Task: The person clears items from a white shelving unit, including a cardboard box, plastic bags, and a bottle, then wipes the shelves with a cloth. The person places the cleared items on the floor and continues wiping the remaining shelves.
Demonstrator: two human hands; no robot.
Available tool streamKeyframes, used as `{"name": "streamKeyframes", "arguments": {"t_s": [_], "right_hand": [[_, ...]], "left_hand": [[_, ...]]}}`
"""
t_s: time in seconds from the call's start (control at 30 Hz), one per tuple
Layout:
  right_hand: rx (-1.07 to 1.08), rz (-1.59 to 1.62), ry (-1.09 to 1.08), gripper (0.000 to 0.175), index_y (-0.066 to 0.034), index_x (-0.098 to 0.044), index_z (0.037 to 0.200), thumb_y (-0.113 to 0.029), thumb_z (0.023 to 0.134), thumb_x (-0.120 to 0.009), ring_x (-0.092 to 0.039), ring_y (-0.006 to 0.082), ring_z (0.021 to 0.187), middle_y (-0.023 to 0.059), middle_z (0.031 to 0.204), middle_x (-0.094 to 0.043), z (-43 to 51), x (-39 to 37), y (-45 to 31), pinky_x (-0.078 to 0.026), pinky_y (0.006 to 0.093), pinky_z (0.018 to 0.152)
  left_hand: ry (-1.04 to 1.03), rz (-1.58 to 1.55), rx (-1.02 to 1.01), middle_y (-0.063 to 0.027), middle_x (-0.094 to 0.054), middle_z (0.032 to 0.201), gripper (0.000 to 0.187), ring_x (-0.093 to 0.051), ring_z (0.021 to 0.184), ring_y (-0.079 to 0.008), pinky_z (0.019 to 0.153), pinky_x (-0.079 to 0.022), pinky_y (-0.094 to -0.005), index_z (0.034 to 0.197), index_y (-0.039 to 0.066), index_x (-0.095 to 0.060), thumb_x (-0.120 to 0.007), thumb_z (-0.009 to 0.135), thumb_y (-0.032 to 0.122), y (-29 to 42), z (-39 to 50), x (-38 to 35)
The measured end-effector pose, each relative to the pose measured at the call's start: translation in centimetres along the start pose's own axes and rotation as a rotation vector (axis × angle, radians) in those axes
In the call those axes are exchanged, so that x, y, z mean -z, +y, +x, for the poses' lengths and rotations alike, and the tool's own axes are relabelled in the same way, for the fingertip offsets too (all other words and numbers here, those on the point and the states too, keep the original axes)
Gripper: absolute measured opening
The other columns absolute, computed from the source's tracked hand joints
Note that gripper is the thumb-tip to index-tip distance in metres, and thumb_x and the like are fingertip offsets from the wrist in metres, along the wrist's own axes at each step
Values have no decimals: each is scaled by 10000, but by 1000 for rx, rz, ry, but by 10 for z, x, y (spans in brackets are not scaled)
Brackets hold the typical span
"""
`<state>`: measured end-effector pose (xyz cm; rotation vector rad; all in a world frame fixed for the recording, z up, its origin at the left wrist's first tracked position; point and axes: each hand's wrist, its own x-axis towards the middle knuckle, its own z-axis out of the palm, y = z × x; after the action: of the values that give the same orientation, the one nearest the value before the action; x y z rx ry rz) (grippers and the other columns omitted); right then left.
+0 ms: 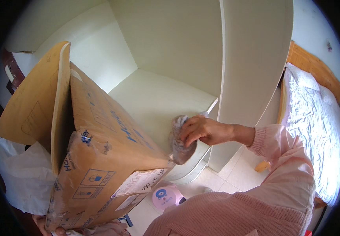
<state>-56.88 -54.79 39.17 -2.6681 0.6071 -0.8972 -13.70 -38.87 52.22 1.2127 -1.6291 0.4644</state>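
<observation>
My right hand [198, 129] grips a crumpled grey cloth [177, 138] against the front edge of a pale cabinet shelf [149, 94]. Part of the cloth hangs over that edge. At the lower left, my left hand [41, 224] holds the bottom corner of a large cardboard box [111, 156]; only some of its fingers show. Tilted, the box leans along the left side of the shelf. It has blue Haier print, clear tape and a paper label with writing. One wide flap [34, 97] stands raised, and the inside of the box is hidden.
An upright cabinet panel [246, 73] rises right of the shelf. Below are curved drawer fronts [184, 175] and a pink round object [165, 197] on the tiled floor [223, 180]. White sheeting [25, 177] hangs left of the box. A bed [311, 132] stands at the right.
</observation>
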Motion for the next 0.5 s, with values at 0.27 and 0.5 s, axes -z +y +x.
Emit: {"name": "streamKeyframes", "arguments": {"t_s": [0.27, 0.5], "right_hand": [[-283, 183, 322, 267, -19, -634, 709, 167, 608, -471, -560, 206, 828, 72, 785, -621, -13, 58, -17, -439, 314, 759], [-254, -9, 442, 365, -23, -637, 850, 149, 650, -383, -552, 236, 919, 90, 920, -616, 107, 75, 98, -413, 337, 871]], "left_hand": [[-8, -42, 4, -87, -475, 807, 500, -469, 757, -228, 694, -375, -341, 831, -4, -524, -661, 718, 463, -3, 4, -2], [-33, -47, -30, -93, -491, 807, 508, -479, 762, -232, 689, -378, -348, 823, 0, -527, -660, 721, 480, -1, 9, 0]]}}
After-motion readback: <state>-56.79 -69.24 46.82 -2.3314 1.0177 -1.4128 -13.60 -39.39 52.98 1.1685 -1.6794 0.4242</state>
